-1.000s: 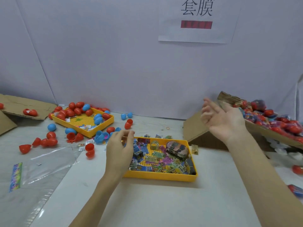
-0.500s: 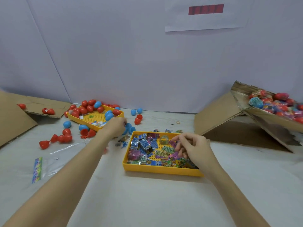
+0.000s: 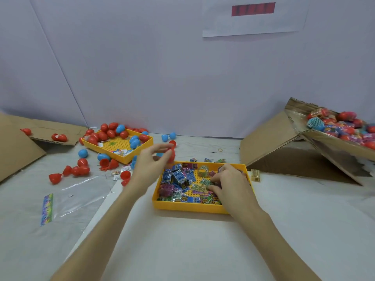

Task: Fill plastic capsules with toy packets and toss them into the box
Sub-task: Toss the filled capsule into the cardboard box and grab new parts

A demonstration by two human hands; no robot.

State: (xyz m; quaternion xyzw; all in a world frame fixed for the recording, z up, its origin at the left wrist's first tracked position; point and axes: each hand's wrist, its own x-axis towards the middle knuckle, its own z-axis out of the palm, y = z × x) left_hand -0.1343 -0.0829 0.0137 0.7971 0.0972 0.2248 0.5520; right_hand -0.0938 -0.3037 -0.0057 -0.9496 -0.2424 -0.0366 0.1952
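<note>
**A:** where are we at?

**B:** Mid-cycle, I'd say. My left hand (image 3: 151,165) has fingertips pinching a red capsule (image 3: 171,154) at 12 o'clock of the near packet tray (image 3: 188,207). My right hand (image 3: 229,185) is down in it, fingers curled pinching at a toy packet (image 3: 205,182).

**A:** much left?

**B:** Loads. The box (image 3: 324,142) at 3 o'clock holds plenty, but the far tray (image 3: 125,158) at 10 o'clock is surrounded by loose capsules.
</note>
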